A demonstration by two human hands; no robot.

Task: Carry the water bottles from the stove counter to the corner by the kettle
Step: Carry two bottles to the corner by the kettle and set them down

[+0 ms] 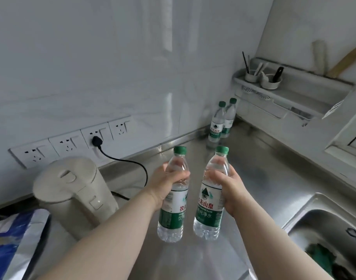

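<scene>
Now the left hand (163,184) grips one bottle (173,199), the right hand (227,190) another (210,199); kettle (76,190) at nine o'clock, two bottles (219,122) at twelve.

home kitchen: steel counter (260,168) with sink (334,225) at right end, kettle (72,190) at left, sockets (72,144) on tiled wall behind counter, utensil rack (294,87) above far corner.

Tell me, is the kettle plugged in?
Probably plugged in: a black plug sits in the wall socket, and its cord runs toward the kettle.
</scene>
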